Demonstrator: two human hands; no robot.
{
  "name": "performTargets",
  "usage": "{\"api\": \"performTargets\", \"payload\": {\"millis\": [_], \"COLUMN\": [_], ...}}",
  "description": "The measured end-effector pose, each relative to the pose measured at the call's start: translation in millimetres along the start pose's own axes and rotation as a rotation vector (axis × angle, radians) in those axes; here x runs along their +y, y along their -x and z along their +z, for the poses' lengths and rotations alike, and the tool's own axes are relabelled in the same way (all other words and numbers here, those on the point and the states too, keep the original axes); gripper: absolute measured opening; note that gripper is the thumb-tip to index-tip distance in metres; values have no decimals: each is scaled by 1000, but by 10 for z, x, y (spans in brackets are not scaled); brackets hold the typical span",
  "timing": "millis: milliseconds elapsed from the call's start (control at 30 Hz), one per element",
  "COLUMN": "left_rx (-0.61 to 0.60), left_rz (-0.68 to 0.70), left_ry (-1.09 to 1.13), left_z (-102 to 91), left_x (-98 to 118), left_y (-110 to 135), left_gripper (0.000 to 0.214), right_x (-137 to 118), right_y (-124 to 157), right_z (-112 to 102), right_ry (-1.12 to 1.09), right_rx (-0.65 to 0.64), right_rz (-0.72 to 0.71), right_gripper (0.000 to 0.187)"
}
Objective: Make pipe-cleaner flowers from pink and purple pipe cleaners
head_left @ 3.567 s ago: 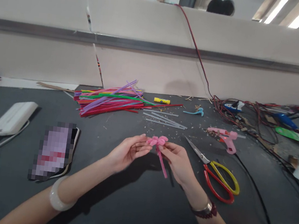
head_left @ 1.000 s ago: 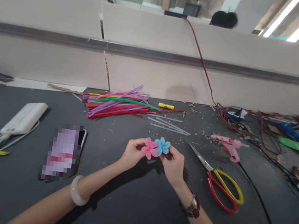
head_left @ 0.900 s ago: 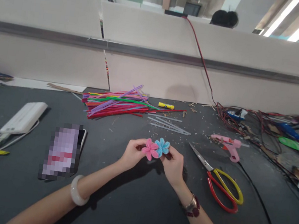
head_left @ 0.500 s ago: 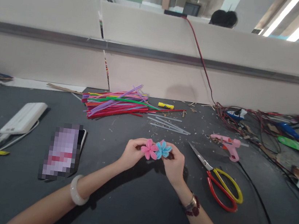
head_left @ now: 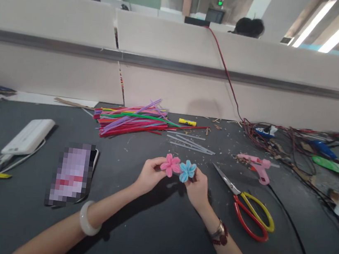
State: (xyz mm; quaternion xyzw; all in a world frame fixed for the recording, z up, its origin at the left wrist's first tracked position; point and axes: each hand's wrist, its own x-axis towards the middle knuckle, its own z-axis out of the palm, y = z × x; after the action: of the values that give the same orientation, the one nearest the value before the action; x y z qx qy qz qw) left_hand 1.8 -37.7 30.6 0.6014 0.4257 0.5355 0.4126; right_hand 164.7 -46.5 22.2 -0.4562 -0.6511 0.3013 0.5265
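Dark tabletop (head_left: pixel 130 238). Left: white power bank (head_left: pixel 29 137), cable attached; to its right, a phone (head_left: pixel 71 174), screen pixelated. Far, left of centre: loose bundle of pipe cleaners (head_left: pixel 132 121), mostly pinks, reds, purples, one green. Just right of it, yellow tube (head_left: pixel 187 122); nearer, translucent sticks (head_left: pixel 192 143), some crossing. Right: scissors (head_left: pixel 237 191), red and yellow handles, tips toward far left; pink glue gun (head_left: pixel 258 164) beyond. Far right, tangled cables (head_left: pixel 257 134). Pale partition (head_left: pixel 168 87) along far edge.
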Motion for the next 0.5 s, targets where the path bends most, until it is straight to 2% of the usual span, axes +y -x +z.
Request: {"api": "performTargets", "payload": {"millis": [67, 133, 200, 267, 400, 500], "left_rx": [7, 27, 20, -38, -113, -197], "left_rz": [59, 147, 243, 298, 330, 334], "left_ry": [-22, -95, -243, -376, -458, -537], "left_z": [-42, -93, -114, -73, 192, 458], "left_x": [-10, -1, 26, 52, 4, -163], "left_y": [-29, -129, -313, -569, -1188, -1617], "left_gripper": [18, 19, 22, 25, 24, 17], "right_x": [-25, -21, 25, 111, 361, 575], "right_y": [-55, -196, -435, -746, -1393, -1720], "right_z": [-67, -192, -349, -504, -737, -844], "right_ry": [23, 169, 477, 565, 723, 841], "right_rx": [23, 46, 22, 2, -51, -113], "right_rz": [-15, -55, -101, -100, -87, -61], "right_gripper": [7, 10, 15, 19, 25, 26]}}
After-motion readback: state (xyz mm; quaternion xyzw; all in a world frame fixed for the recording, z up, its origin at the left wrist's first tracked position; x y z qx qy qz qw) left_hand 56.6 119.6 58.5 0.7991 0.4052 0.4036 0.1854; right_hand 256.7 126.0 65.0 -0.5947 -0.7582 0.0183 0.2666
